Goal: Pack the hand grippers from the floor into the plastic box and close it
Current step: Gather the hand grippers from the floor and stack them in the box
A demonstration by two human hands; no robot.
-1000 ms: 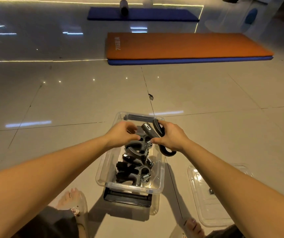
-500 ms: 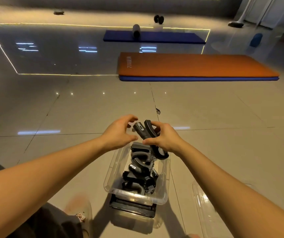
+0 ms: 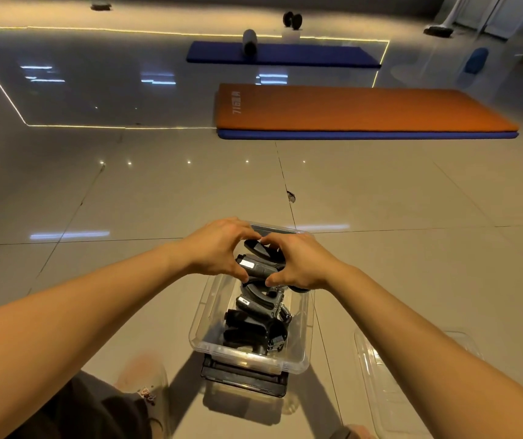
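Note:
A clear plastic box point(image 3: 209, 315) stands open on the tiled floor in front of me, with several dark grey hand grippers point(image 3: 253, 324) stacked inside. Over its far half, both hands hold one more hand gripper point(image 3: 258, 267), dark grey with a pale label. My left hand point(image 3: 214, 248) curls round its left side and my right hand point(image 3: 298, 264) grips its right side. The held hand gripper sits just above the stack. The box's clear lid point(image 3: 389, 381) lies flat on the floor to the right.
A black latch point(image 3: 244, 375) hangs at the box's near end. My feet point(image 3: 143, 384) are close to the box's near left corner. An orange mat point(image 3: 358, 110) on a blue one lies further off, with another blue mat point(image 3: 282, 55) and a roller behind.
The left hand has closed onto the hand gripper that only the right hand held before. Both hands have lowered it toward the stack in the box. The camera has tilted up.

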